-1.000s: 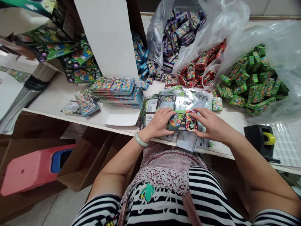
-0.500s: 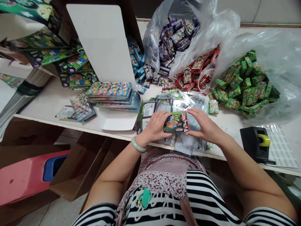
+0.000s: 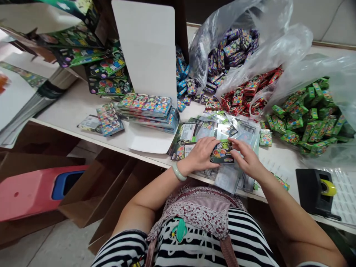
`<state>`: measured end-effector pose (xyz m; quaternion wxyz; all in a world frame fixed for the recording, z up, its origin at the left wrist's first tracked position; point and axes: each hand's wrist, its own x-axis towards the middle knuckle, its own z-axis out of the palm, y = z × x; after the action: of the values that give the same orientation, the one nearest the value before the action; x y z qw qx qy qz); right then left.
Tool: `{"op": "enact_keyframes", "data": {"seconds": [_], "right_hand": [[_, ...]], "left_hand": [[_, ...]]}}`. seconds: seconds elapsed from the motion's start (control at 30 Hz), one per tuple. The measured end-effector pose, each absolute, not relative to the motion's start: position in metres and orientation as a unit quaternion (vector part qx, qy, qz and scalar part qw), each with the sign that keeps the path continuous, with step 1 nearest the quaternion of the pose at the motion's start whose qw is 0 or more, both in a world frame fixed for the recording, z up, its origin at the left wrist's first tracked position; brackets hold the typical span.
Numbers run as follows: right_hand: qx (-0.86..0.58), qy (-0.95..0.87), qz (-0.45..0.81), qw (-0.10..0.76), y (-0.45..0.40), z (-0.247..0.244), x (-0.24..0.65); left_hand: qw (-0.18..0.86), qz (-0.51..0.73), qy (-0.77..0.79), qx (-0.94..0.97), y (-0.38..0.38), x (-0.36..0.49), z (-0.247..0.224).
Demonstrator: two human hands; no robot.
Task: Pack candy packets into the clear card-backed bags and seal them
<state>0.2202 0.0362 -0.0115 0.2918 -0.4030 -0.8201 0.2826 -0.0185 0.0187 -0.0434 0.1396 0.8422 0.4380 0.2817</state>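
My left hand (image 3: 201,155) is closed on the left end of a small black printed packet (image 3: 222,152) with a green top edge, fingers over the top and thumb along the bottom. At the packet's right end, my right hand (image 3: 246,157) grips with curled fingers and thumb. Under both hands lie clear plastic sleeves (image 3: 226,178) and black printed cards (image 3: 186,131). Just left of these, a white open carton (image 3: 147,142) holds a stack of filled candy packs (image 3: 146,105).
Purple (image 3: 233,48), red (image 3: 250,89) and green candy boxes (image 3: 308,111) fill plastic bags at the back. A black tape dispenser (image 3: 313,191) stands at right. Loose packs (image 3: 109,118) lie left; cardboard boxes (image 3: 91,189) and a pink bin (image 3: 30,189) are below the table edge.
The view has shifted, so the scene sits further right. The red strip at the packet's right end no longer shows. Under my right forearm, a green printed piece now shows on the table.
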Motion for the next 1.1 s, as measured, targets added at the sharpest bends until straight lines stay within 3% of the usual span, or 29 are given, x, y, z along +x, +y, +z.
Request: {"op": "enact_keyframes", "data": {"seconds": [0.13, 0.2, 0.37, 0.47, 0.67, 0.9, 1.03, 1.1], "right_hand": [[-0.433, -0.748, 0.290, 0.412, 0.057, -0.003, 0.217], [-0.426, -0.735, 0.302, 0.432, 0.085, 0.003, 0.202], [-0.400, -0.773, 0.374, 0.321, 0.199, 0.003, 0.099], [-0.474, -0.782, 0.316, 0.252, 0.263, -0.006, 0.026], [-0.590, -0.729, 0.273, 0.214, 0.322, -0.033, -0.041], [-0.533, -0.729, 0.347, 0.254, 0.312, -0.034, -0.027], [-0.413, -0.740, 0.428, 0.313, 0.251, -0.019, 0.056], [-0.354, -0.770, 0.403, 0.346, 0.208, -0.013, 0.117]], "left_hand": [[0.132, 0.291, 0.451, 0.833, 0.019, -0.026, -0.041], [0.132, 0.301, 0.445, 0.833, 0.015, -0.031, -0.035], [0.107, 0.426, 0.408, 0.800, 0.005, -0.037, -0.015], [0.085, 0.491, 0.419, 0.759, 0.000, -0.045, -0.008], [0.087, 0.536, 0.436, 0.718, -0.007, -0.064, -0.016], [0.099, 0.548, 0.444, 0.702, -0.002, -0.076, -0.022], [0.114, 0.531, 0.460, 0.703, -0.001, -0.081, -0.019], [0.122, 0.501, 0.466, 0.719, -0.001, -0.082, -0.018]]}}
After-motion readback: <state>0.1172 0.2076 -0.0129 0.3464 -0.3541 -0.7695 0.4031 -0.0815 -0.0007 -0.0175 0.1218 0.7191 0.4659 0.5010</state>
